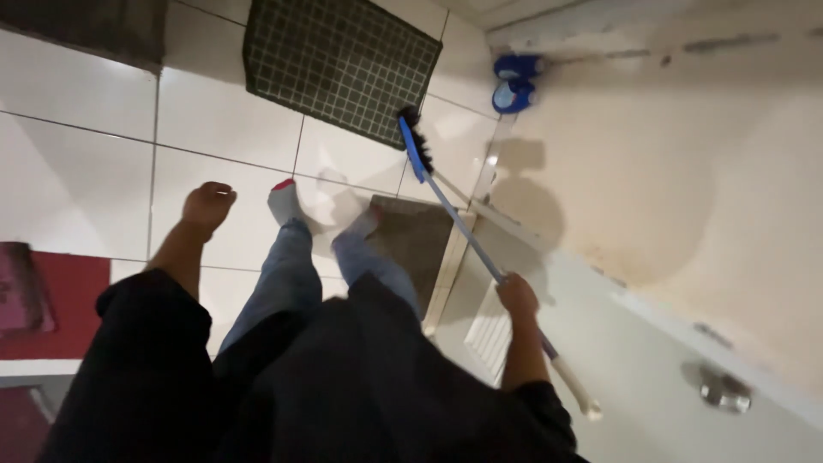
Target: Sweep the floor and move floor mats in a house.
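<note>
There is a single view, from a camera worn on the person's head, and it looks steeply down along the body at the white tiled floor (94,163). The picture is tilted, so the tile joints run aslant. The dark sleeves and the legs fill the lower part, very close to the lens. The feet stand farther off near the middle, and the green checked mat (339,60) lies farthest, at the top edge. A pale wall (686,171) takes up the right side.
</note>
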